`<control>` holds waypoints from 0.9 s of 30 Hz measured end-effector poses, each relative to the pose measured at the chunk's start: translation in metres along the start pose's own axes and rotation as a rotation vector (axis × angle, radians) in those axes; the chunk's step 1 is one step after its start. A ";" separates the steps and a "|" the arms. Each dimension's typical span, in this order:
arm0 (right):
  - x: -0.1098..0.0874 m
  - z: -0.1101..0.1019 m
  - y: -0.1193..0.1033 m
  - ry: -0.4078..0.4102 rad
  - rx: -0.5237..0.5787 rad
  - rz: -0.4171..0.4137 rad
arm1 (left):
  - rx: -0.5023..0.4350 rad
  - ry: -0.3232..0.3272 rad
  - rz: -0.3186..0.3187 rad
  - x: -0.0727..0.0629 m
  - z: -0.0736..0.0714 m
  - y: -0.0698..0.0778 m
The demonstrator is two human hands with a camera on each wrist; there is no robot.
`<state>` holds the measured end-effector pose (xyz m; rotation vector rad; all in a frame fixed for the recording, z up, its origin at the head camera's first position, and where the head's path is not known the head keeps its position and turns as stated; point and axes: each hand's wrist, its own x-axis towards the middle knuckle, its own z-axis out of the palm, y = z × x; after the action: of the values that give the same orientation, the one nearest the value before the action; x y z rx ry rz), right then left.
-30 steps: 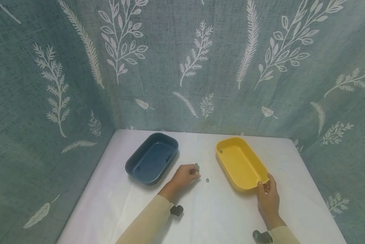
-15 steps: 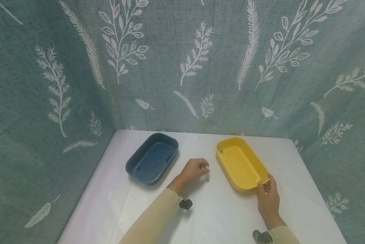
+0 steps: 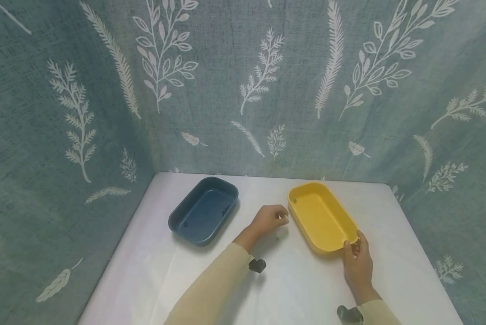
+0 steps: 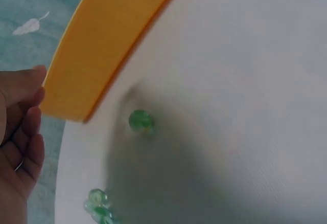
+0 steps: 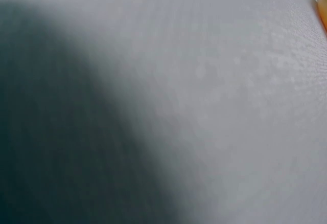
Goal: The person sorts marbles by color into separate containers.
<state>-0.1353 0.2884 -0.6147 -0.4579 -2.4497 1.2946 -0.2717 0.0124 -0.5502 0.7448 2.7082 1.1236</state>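
Green bead [image 3: 286, 217] apparently pinched, the left hand [image 3: 270, 219] has neared the yellow tray [image 3: 320, 221]; transfer seems underway. Right hand [image 3: 358, 264] grips the tray.

- A cloth-screened tabletop nook; the wider room can't be told.
- Leaf-printed teal fabric [image 3: 218, 95] hangs at nine, twelve and three o'clock.
- White-topped table [image 3: 295, 289] toward six o'clock.

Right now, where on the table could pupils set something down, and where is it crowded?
Free: the front of the table between the sleeves, and the strip right of the yellow tray and right hand. Crowded: between that tray and the blue tray, around the left hand and green beads.
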 end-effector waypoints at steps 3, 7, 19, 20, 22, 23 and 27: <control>0.001 0.000 0.002 -0.007 -0.016 0.015 | -0.004 -0.012 0.005 0.004 0.002 0.003; 0.001 0.000 0.002 -0.005 -0.017 0.028 | -0.011 -0.019 0.023 0.010 0.007 0.005; 0.002 0.000 0.000 -0.011 -0.009 0.038 | 0.016 -0.033 0.002 0.018 0.019 0.015; 0.002 0.000 0.000 -0.009 -0.010 0.038 | 0.013 -0.037 -0.002 0.019 0.019 0.016; 0.001 0.001 0.000 -0.006 -0.012 0.034 | 0.012 -0.042 -0.005 0.019 0.020 0.018; 0.001 0.001 0.001 -0.004 -0.013 0.032 | 0.011 -0.045 -0.007 0.019 0.021 0.019; 0.000 0.001 0.000 -0.003 -0.017 0.029 | 0.005 -0.051 -0.007 0.020 0.023 0.022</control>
<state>-0.1360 0.2878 -0.6156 -0.4976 -2.4669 1.2872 -0.2741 0.0498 -0.5501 0.7535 2.6707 1.0815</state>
